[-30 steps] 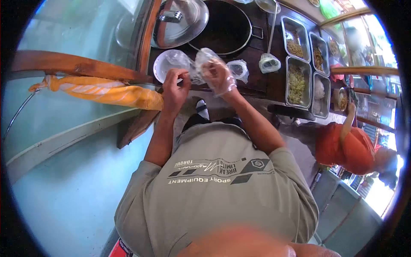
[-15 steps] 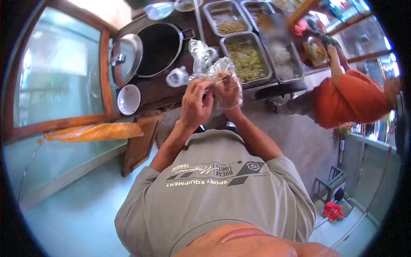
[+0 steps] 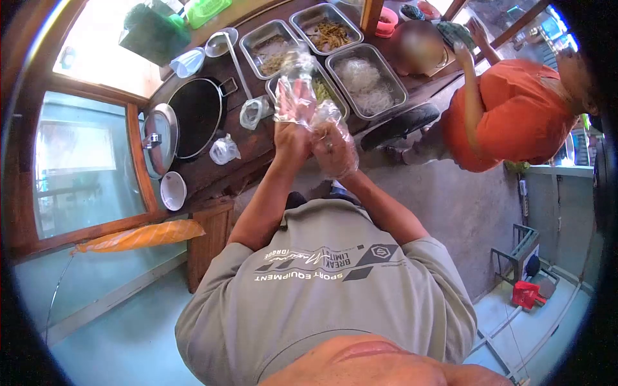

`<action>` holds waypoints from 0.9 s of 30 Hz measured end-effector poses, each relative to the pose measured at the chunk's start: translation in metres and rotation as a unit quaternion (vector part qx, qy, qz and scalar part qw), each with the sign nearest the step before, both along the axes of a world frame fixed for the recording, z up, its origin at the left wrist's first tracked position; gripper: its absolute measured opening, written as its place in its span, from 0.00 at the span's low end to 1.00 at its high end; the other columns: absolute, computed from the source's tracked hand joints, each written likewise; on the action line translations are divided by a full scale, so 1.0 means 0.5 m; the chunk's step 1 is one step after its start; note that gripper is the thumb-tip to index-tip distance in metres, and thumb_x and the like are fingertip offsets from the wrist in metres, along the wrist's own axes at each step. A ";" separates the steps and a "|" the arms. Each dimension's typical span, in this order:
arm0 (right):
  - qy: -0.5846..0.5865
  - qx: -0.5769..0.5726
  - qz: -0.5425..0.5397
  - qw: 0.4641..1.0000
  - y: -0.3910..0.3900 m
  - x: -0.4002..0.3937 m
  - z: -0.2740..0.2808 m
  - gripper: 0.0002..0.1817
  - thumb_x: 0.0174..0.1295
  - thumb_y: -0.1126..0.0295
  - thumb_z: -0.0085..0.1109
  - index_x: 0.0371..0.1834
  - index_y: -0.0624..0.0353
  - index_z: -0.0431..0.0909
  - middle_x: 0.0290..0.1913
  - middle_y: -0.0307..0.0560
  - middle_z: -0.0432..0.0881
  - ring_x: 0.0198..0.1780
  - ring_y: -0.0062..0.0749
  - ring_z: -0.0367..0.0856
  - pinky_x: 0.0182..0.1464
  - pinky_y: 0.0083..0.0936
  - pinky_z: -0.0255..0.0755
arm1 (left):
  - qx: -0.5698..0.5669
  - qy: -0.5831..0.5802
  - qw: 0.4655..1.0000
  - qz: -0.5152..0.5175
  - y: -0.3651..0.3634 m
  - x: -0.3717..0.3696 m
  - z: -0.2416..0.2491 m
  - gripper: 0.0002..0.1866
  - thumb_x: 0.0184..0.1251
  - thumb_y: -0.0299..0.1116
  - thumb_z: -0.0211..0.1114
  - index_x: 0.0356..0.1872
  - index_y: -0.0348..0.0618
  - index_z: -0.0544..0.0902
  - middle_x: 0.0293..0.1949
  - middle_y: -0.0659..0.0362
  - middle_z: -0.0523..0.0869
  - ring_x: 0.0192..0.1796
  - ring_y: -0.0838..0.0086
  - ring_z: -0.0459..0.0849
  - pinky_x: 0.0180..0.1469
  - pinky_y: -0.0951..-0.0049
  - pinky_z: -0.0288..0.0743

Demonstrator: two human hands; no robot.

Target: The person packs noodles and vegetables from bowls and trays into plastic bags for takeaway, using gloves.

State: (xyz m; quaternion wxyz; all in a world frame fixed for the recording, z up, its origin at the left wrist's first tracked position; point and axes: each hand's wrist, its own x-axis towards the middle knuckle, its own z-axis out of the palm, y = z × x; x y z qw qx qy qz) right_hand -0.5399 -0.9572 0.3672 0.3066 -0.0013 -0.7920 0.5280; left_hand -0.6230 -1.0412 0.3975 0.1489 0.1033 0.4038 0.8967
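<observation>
My left hand (image 3: pixel 293 106) is pushed into a clear plastic glove (image 3: pixel 298 67), its fingers stretched out and the glove's loose end standing beyond them. At its wrist, my right hand (image 3: pixel 335 145), which also wears a clear plastic glove, pinches the cuff of the left glove. Both hands are above the table's near edge. Behind them is a metal tray of pale green shreds (image 3: pixel 322 90), partly hidden by the gloves. Crumpled clear plastic (image 3: pixel 255 112) and a second plastic bundle (image 3: pixel 224 149) lie on the dark table (image 3: pixel 235 177).
A large dark pot (image 3: pixel 196 119) stands left, beside a metal lid (image 3: pixel 159 141) and white bowl (image 3: pixel 173 191). A ladle (image 3: pixel 235 61) lies behind. Trays of noodles (image 3: pixel 367 83) and brown strips (image 3: pixel 328 35) are at right. A person in orange (image 3: pixel 508 109) works nearby.
My left hand has gone into the plastic glove and its fingers have straightened. My right hand now holds the cuff. The view has turned, showing more of the trays and the table's back.
</observation>
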 end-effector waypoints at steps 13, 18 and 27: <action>0.004 -0.011 -0.098 0.995 0.154 0.002 -0.031 0.19 0.70 0.62 0.62 0.58 0.61 0.78 0.49 0.55 0.84 0.43 0.42 0.85 0.48 0.37 0.79 | -0.054 -0.013 0.990 -0.129 0.089 -0.075 -0.084 0.27 0.74 0.54 0.63 0.62 0.45 0.74 0.57 0.48 0.83 0.61 0.60 0.82 0.66 0.56 0.74; -0.122 -0.062 -0.011 0.991 0.216 -0.033 -0.028 0.21 0.71 0.64 0.64 0.63 0.60 0.79 0.44 0.48 0.87 0.42 0.27 0.84 0.47 0.25 0.77 | -0.086 -0.026 0.977 -0.194 0.074 -0.053 -0.097 0.26 0.76 0.53 0.61 0.63 0.46 0.76 0.55 0.52 0.85 0.57 0.65 0.83 0.65 0.61 0.73; -0.013 -0.157 0.133 0.978 0.137 -0.060 -0.117 0.12 0.73 0.69 0.59 0.54 0.60 0.83 0.49 0.47 0.87 0.49 0.37 0.85 0.53 0.33 0.78 | -0.101 -0.105 0.989 -0.023 0.002 -0.058 -0.177 0.19 0.79 0.46 0.60 0.52 0.38 0.81 0.46 0.56 0.85 0.47 0.72 0.84 0.53 0.69 0.78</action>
